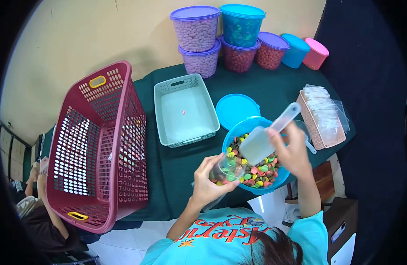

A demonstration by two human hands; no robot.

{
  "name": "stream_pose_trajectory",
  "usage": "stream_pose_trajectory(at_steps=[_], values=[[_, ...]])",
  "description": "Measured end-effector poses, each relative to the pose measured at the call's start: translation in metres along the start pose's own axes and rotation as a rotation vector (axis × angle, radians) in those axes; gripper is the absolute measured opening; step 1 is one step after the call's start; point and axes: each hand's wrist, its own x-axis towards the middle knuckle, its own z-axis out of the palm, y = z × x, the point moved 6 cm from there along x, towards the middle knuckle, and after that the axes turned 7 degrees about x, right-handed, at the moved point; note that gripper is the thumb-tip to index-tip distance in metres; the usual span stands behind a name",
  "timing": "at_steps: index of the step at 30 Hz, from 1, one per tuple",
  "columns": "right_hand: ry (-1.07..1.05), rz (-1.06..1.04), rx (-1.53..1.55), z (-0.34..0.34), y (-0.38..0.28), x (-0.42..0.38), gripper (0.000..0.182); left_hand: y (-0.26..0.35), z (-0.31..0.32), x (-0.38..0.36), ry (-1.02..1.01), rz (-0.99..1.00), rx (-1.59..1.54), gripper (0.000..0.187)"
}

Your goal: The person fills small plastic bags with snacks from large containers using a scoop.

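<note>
At 8 o'clock on the blue tub [280, 179], the left hand [212, 179] curls its fingers round a clear cup [228, 168] of coloured discs. At 3 o'clock, the right hand [292, 148] closes on the handle of a translucent scoop [258, 145], its blade over the tub's discs [261, 174]. Beyond lie a blue lid [237, 111] at 11, a pale tray [185, 108] at 10 and a pouch-filled basket [316, 132] at 2.

Scoop [256, 145] — smooth, translucent plastic.
</note>
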Motion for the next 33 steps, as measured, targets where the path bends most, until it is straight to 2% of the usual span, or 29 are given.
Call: stream_pose_trajectory(at_steps=[3,4,5,6,7,8,10,11,14,15,16,18,20,26,30,32,33], values=[[0.014,0.107,0.023,-0.020,0.038,0.005,0.019,-0.010,-0.007,-0.004,-0.031,-0.067,-0.133,0.069],[-0.093,0.087,-0.029,-0.017,0.052,0.006,0.020,-0.011,-0.011,-0.005,-0.029,-0.075,-0.131,0.069],[-0.198,0.064,-0.081,-0.014,0.064,0.005,0.021,-0.012,-0.011,-0.006,-0.085,-0.131,-0.284,0.073],[-0.203,0.065,-0.076,-0.016,0.073,0.004,0.021,-0.013,-0.011,-0.008,-0.139,-0.186,-0.437,0.077],[-0.235,0.099,-0.109,-0.016,0.083,0.003,0.021,-0.014,-0.012,-0.010,-0.189,-0.178,-0.408,0.085],[-0.268,0.134,-0.142,-0.016,0.092,0.001,0.022,-0.019,-0.013,-0.012,-0.182,-0.185,-0.405,0.085],[-0.319,0.134,-0.146,-0.014,0.101,-0.001,0.022,-0.029,-0.004,-0.022,-0.261,-0.252,-0.676,0.096],[-0.360,0.130,-0.155,-0.012,0.106,-0.002,0.022,-0.032,-0.003,-0.027,-0.248,-0.263,-0.672,0.096],[-0.492,0.189,0.014,0.012,0.149,-0.016,0.025,-0.036,0.008,-0.039,-0.188,-0.328,-1.125,0.102],[-0.548,0.402,0.010,0.017,0.150,-0.017,0.028,-0.042,0.010,-0.043,-0.098,-0.311,-1.112,0.101],[-0.562,0.400,0.015,0.020,0.150,-0.013,0.028,-0.040,0.013,-0.045,-0.083,-0.314,-1.108,0.101],[-0.617,0.567,0.242,0.027,0.157,-0.013,0.030,-0.040,0.013,-0.052,0.065,-0.351,-1.057,0.100],[-0.696,0.573,0.242,0.032,0.160,-0.011,0.032,-0.038,0.020,-0.059,0.119,-0.337,-1.105,0.098],[-0.977,0.570,0.250,0.043,0.147,-0.014,0.035,-0.019,0.047,-0.069,0.237,-0.184,-1.502,0.093],[-1.024,0.674,0.405,0.048,0.153,-0.006,0.038,-0.014,0.057,-0.087,0.344,-0.148,-1.421,0.094],[-1.050,0.678,0.433,0.045,0.151,-0.002,0.037,-0.009,0.061,-0.099,0.382,-0.070,-1.440,0.092],[-1.028,0.671,0.496,0.043,0.149,0.002,0.036,-0.012,0.062,-0.104,0.500,-0.118,-1.369,0.090]])
